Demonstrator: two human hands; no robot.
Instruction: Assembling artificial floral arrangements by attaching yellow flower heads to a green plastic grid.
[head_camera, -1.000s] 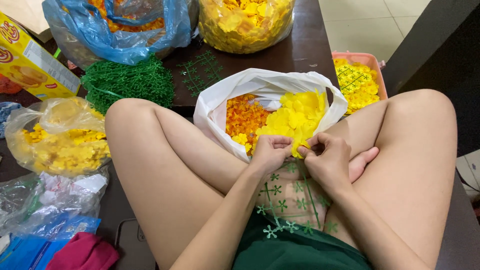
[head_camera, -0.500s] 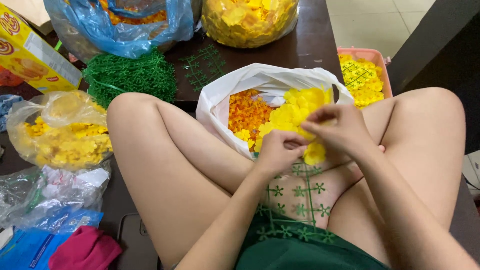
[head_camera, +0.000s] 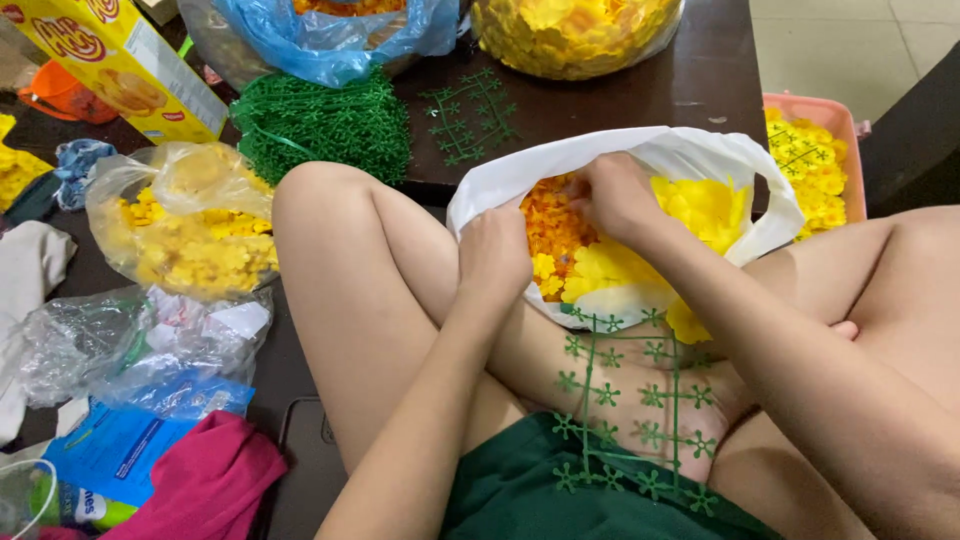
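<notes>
Right hand (head_camera: 618, 195) deep in the white plastic bag (head_camera: 690, 155) on the lap, fingers curled among yellow flowers (head_camera: 710, 205), grip unclear. Left hand (head_camera: 493, 255) pinching the bag's near rim shut.

A dark wooden table (head_camera: 640, 95) carries a green pile of plastic stems (head_camera: 325, 125) at ten o'clock, a loose green stem grid (head_camera: 470, 115) near twelve, and bagged yellow flowers (head_camera: 575, 30).
</notes>
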